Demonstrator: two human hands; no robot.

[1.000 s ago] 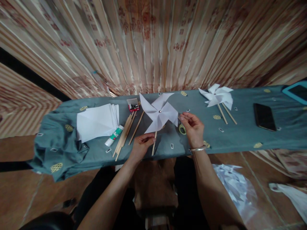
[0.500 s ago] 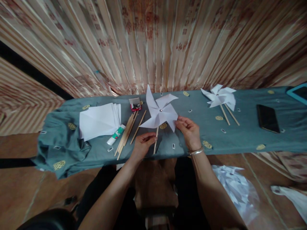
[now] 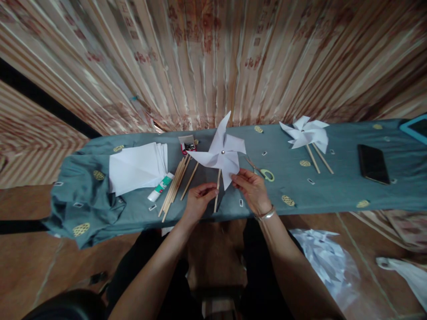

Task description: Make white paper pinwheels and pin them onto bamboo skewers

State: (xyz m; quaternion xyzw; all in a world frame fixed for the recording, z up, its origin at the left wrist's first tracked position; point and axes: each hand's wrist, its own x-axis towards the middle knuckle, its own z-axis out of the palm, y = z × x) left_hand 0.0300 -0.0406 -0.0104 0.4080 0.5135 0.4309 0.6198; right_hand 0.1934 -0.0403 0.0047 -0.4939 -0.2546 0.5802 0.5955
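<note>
A white paper pinwheel (image 3: 223,152) with a silver pin at its centre stands up from a wooden stick (image 3: 218,189) in the middle of the table. My left hand (image 3: 200,201) pinches that stick below the paper blades. At the lower right blade, my right hand (image 3: 252,189) has its thumb and fingers closed on the blade's edge; a bracelet circles that wrist. Green-handled scissors (image 3: 266,174) lie just beyond my right hand, their blades partly behind the pinwheel. Left of the pinwheel are loose wooden sticks (image 3: 174,189) and a small open box of pins (image 3: 188,146).
A stack of white paper (image 3: 136,169) and a glue stick (image 3: 160,187) lie at the left. Two finished-looking pinwheels (image 3: 305,132), a dark phone (image 3: 373,164) and a blue-edged object (image 3: 415,130) are at the right. A plastic bag of folded paper (image 3: 325,262) rests on the floor.
The pinwheel's blades have turned clockwise on the stick. My right hand has moved down and left with a blade, uncovering the scissors. My left hand stays on the stick.
</note>
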